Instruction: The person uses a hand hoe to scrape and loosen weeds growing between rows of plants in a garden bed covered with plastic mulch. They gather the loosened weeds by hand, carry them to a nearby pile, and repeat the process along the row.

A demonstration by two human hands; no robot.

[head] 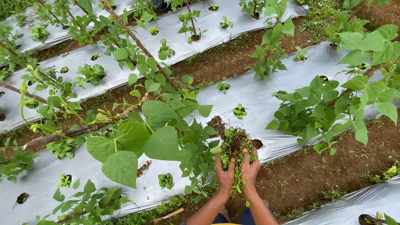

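My left hand (224,173) and my right hand (250,168) are pressed together around a clump of pulled weeds with soil on the roots (234,146). The clump is held up over the edge of a silver plastic mulch sheet (258,93) that covers a raised bed. Green stems hang down between my palms. A bean plant with broad leaves (137,141) stands just left of my hands.
Rows of silver mulch with planting holes and small seedlings (239,111) run across the field. Bare brown soil furrows (316,166) lie between them. Wooden stakes (75,132) lean among climbing plants. A leafy plant (333,104) grows at right.
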